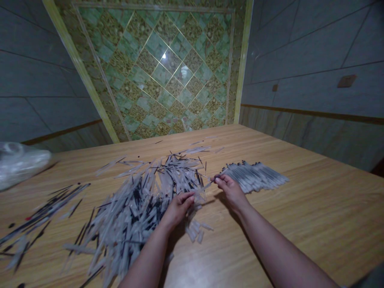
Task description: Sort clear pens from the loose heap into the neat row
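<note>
My left hand point(179, 208) is pinched on one end of a narrow translucent plastic sleeve point(199, 193), just above the right edge of a large loose pile. Close by, my right hand point(231, 190) grips a thin dark stick point(215, 179) between thumb and fingertips, its tip pointing left towards the sleeve. Whether stick and sleeve touch I cannot tell. The loose pile point(129, 216) mixes clear sleeves and black sticks lying every way. Beyond my right hand, a neat row of sleeved black-tipped sticks point(255, 176) lies side by side. Several short clear tubes point(196, 231) lie between my forearms.
More black sticks point(57, 204) are scattered at the left of the wooden table point(315, 208). A clear plastic bag point(22, 162) sits at the far left edge. A tiled wall point(168, 72) stands behind the table, with grey walls on both sides.
</note>
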A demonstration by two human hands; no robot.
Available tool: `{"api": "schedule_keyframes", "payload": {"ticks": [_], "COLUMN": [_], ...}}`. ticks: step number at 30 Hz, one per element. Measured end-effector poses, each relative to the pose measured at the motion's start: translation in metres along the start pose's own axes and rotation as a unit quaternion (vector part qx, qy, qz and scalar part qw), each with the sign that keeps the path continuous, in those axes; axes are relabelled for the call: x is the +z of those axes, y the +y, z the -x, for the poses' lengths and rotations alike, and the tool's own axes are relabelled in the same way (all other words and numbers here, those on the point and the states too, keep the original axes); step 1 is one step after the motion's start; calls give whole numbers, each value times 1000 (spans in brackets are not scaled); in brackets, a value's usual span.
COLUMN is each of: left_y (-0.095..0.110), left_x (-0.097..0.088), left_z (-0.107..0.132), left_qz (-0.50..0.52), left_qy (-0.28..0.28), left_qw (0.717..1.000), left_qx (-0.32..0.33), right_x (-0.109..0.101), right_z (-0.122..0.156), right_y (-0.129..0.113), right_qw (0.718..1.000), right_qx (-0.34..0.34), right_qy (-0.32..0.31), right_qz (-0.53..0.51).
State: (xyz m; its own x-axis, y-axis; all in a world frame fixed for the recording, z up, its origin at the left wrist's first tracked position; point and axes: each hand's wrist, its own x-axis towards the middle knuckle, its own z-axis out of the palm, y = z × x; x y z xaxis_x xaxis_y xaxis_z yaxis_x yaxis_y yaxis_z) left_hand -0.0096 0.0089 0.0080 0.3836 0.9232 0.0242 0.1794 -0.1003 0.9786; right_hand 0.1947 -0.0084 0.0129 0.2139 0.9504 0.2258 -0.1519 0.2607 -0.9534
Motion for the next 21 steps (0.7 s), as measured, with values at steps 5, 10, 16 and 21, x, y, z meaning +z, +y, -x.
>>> {"api": "schedule_keyframes", "payload": {"ticks": [5, 10, 16, 21], "left_y": [1, 7, 5, 4], "left_x": [0, 2, 4, -5], "left_z": [0, 2, 0, -3], "left_qz": [-4, -17, -17, -3], "left_qy": [4, 19, 26, 114], "left_qw": [1000, 1000, 999, 993], "left_qx": [12, 14, 33, 32], "right_x": [2, 1, 7, 1], "right_z": [6, 8, 11, 8], "right_y": [-5, -8, -2, 18], "right_qw": [997, 999, 993, 954], "right_qx": [23, -19, -30, -73], "right_qy": [-64, -23, -55, -80], "right_qz": [23, 33, 101, 280]}}
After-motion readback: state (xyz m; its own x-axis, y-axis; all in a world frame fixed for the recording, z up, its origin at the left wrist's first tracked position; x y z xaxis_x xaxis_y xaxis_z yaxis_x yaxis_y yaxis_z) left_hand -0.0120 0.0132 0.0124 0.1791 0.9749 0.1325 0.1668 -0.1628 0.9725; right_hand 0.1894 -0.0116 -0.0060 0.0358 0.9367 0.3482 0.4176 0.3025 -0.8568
